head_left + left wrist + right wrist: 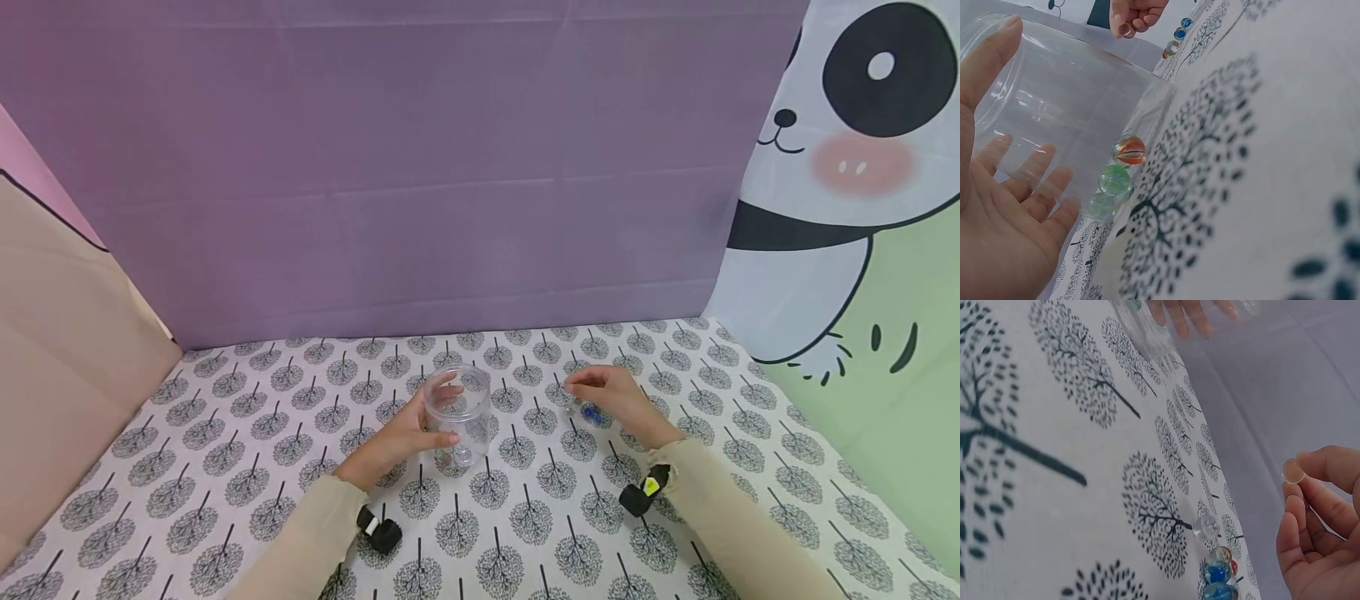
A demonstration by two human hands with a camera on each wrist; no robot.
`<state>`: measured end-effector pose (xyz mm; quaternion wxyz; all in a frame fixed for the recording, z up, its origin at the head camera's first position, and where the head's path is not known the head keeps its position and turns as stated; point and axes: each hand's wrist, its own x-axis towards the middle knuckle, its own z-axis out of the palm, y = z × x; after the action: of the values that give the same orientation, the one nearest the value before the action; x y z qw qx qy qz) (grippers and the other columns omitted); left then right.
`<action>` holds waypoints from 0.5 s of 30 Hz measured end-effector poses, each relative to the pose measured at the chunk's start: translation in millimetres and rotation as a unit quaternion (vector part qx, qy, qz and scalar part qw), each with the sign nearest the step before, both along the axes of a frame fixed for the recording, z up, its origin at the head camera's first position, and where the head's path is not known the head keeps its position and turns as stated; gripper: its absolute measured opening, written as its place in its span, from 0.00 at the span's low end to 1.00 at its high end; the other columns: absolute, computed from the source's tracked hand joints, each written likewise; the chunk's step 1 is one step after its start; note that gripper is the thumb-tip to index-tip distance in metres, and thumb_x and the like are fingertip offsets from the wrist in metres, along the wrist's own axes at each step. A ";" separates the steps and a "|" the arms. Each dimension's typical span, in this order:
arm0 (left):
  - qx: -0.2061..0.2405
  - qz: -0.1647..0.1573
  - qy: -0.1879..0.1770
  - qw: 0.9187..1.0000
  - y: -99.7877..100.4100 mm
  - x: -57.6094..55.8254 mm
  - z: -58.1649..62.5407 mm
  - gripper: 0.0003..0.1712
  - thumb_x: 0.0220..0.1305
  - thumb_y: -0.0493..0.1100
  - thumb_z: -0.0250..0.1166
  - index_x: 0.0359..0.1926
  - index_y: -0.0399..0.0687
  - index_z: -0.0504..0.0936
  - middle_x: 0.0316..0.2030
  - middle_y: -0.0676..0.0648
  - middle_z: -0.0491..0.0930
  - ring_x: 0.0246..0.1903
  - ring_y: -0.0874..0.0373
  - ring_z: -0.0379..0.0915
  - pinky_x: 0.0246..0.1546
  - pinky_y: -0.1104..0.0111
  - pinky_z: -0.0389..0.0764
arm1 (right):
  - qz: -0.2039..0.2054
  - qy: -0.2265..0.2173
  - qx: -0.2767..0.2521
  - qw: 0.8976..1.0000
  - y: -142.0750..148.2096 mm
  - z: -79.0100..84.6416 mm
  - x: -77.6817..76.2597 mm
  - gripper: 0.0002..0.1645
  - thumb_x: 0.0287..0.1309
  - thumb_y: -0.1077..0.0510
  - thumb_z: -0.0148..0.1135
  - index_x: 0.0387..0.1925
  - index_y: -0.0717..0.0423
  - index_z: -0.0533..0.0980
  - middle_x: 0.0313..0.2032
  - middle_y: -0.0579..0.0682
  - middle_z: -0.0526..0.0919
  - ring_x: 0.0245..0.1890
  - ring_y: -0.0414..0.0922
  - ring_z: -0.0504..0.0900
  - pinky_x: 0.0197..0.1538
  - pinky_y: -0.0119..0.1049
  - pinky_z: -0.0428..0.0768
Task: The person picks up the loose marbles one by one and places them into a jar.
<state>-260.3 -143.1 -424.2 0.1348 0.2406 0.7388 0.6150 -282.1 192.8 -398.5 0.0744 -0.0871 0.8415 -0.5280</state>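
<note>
A clear, open-topped plastic jar [472,427] stands upright on the patterned cloth. My left hand [399,435] holds it from the side, thumb near the front and fingers round the back. Inside, at the bottom, lie an orange-striped marble [1129,150], a green marble [1114,180] and a paler green marble [1101,205]. To the right of the jar, my right hand [618,400] is raised above the cloth. Between its thumb and forefinger it pinches a clear marble [1293,472]. Below that hand are blue marbles [592,415] and, in the right wrist view, a loose clear marble [1207,527].
A white tablecloth [480,546] with dark tree prints covers the table. Behind it hangs a purple cloth [420,167]; a panda-printed cloth [915,333] hangs on the right and a beige one [67,350] on the left.
</note>
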 end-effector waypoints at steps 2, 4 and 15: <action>0.005 -0.002 0.002 1.000 0.0 -0.1 -0.3 0.55 0.50 0.40 0.71 0.73 0.59 0.47 0.71 0.41 0.54 0.70 0.40 0.48 0.68 0.41 0.50 | 0.003 0.003 -0.003 1.000 -1.5 0.1 -0.5 0.21 0.58 0.54 0.62 0.50 0.61 0.76 0.43 0.61 0.81 0.43 0.53 0.79 0.41 0.36 0.80; 0.010 -0.003 0.001 1.000 0.1 -0.2 -0.6 0.55 0.50 0.39 0.71 0.73 0.58 0.47 0.71 0.40 0.54 0.70 0.40 0.48 0.68 0.42 0.52 | 0.006 0.006 -0.006 1.000 -3.2 -0.2 -1.2 0.21 0.58 0.54 0.62 0.49 0.62 0.76 0.43 0.61 0.81 0.42 0.53 0.78 0.39 0.34 0.79; 0.006 0.001 -0.001 1.000 0.3 -0.5 -0.5 0.54 0.50 0.39 0.70 0.73 0.59 0.48 0.71 0.42 0.55 0.70 0.40 0.48 0.68 0.42 0.53 | 0.016 0.006 -0.029 0.999 -13.2 4.3 1.6 0.20 0.58 0.55 0.62 0.49 0.63 0.76 0.46 0.62 0.80 0.44 0.55 0.76 0.47 0.40 0.79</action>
<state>-260.7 -142.8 -424.6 0.1336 0.2397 0.7354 0.6196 -280.5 179.6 -394.3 0.0753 -0.1059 0.8250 -0.5501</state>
